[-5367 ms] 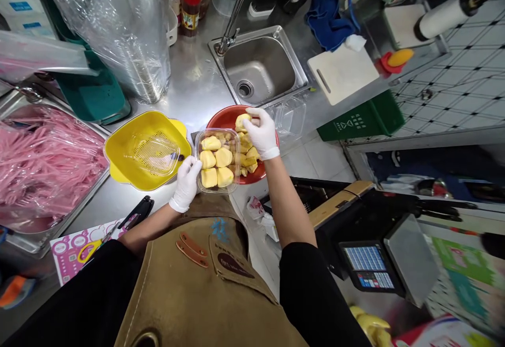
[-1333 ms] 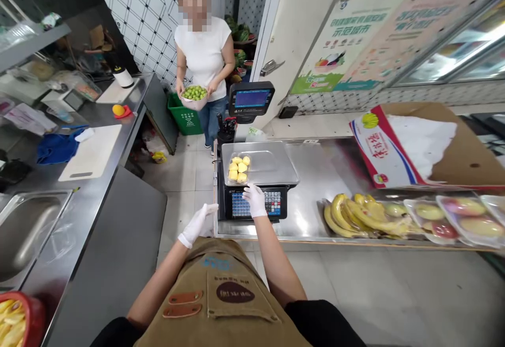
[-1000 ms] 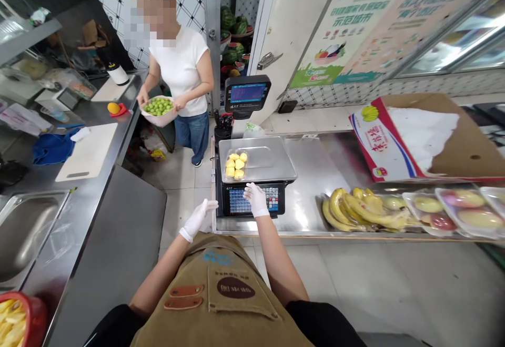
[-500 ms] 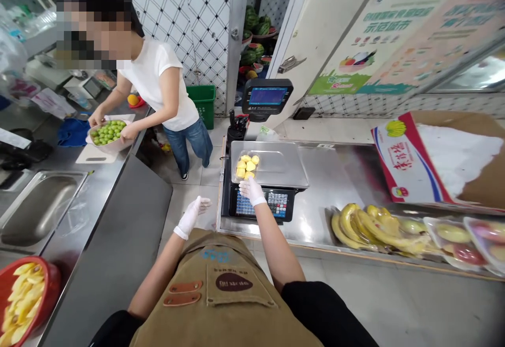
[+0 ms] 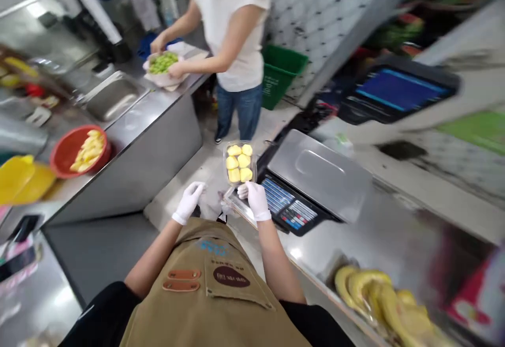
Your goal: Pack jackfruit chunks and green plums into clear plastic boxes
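Observation:
My right hand [image 5: 254, 198], in a white glove, grips the near edge of a clear plastic box of yellow fruit pieces [image 5: 239, 162] and holds it in the air, left of the scale's steel pan [image 5: 319, 173]. My left hand [image 5: 189, 201], also gloved, hangs empty with its fingers loosely apart, a little left of the box and touching nothing. The scale's keypad [image 5: 288, 207] lies just right of my right hand. The view is blurred by motion.
A person in a white top stands at the steel counter [image 5: 158, 121], holding a bowl of green grapes [image 5: 161, 65]. A red bowl of yellow fruit [image 5: 81, 150], a yellow colander [image 5: 19, 179], a sink [image 5: 112, 94], a green bin [image 5: 282, 73] and bananas [image 5: 379, 292] are around.
My right hand has left the keypad, picked the fruit box off the scale pan and carried it left. My view swung left. The other person has stepped along the counter with the grapes.

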### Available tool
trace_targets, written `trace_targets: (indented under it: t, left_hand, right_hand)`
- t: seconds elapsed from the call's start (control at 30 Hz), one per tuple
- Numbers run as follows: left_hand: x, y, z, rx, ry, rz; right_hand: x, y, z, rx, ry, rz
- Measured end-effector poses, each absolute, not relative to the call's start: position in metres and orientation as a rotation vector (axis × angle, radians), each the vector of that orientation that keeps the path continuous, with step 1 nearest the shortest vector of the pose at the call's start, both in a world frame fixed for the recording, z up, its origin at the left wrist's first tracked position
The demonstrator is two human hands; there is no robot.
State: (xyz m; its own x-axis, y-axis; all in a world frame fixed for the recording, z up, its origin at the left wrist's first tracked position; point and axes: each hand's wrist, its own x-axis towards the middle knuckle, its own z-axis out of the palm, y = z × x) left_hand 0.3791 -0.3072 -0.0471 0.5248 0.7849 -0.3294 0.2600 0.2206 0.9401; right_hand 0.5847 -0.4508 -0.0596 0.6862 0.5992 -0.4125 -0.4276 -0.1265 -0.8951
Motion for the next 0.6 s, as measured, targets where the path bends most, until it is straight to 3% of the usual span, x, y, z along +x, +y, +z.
trace_targets:
  t: [0.23,0.6]
  left_hand:
    - [0.308,-0.275,0.006,2.112,1.299,1.181]
    - [0.163,-0.197,0.005,2.014,1.896,1.224]
  right_hand:
    - [0.487,-0.378,-0.021,-1.477,-0.612,1.262]
    - [0.303,-0.257,-0.006,-1.558,-0.997,1.332]
